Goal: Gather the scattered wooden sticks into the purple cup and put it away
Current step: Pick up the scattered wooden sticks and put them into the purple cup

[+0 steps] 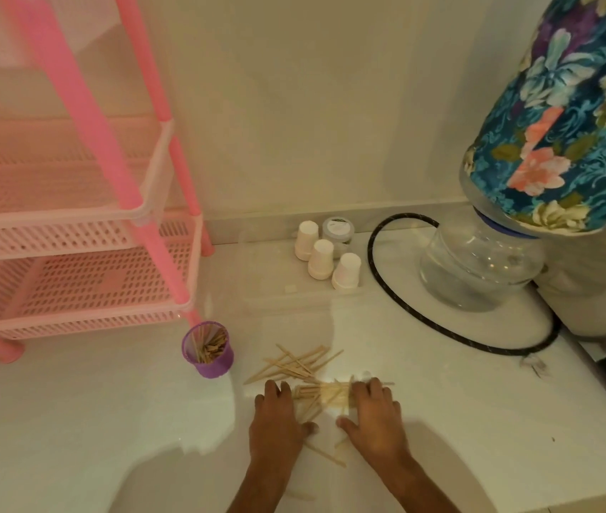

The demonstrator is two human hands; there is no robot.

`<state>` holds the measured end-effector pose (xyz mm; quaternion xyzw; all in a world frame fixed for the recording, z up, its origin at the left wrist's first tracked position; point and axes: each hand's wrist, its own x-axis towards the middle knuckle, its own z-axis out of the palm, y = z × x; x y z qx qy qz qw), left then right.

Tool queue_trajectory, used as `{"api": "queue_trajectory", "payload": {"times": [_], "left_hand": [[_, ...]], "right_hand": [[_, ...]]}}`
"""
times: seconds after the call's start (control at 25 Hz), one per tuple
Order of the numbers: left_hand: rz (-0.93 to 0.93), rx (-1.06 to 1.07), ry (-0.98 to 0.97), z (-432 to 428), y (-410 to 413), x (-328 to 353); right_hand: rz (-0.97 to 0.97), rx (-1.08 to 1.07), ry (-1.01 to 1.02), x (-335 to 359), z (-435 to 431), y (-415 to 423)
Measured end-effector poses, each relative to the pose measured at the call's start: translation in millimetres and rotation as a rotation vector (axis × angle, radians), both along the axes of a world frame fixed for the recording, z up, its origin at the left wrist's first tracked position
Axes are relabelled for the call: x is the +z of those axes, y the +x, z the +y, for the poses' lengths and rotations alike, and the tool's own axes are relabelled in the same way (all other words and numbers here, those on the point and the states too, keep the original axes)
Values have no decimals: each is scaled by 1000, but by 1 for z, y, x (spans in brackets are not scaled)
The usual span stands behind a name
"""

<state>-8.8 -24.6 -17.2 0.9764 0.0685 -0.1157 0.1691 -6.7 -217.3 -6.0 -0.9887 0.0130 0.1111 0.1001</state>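
Pale, slim wooden sticks (325, 394) in a loose crisscross heap.

Bare forearms, bare left hand (276, 416) and right hand (376, 412).

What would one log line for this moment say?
step: gathering | left hand, right hand: either side of sticks | cup: upright, some sticks inside
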Motion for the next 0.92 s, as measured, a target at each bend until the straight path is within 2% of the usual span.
{"api": "queue_trajectory", "payload": {"times": [0.48, 0.76, 0.92], "left_hand": [[-158, -70, 25, 11, 0, 1], [-153, -83, 5, 7, 10, -11], [-237, -128, -51, 1, 17, -12]], "right_hand": [[-132, 293, -55, -1, -9, 32], [43, 68, -13, -1, -12, 28], [76, -27, 131, -2, 1, 35]]}}
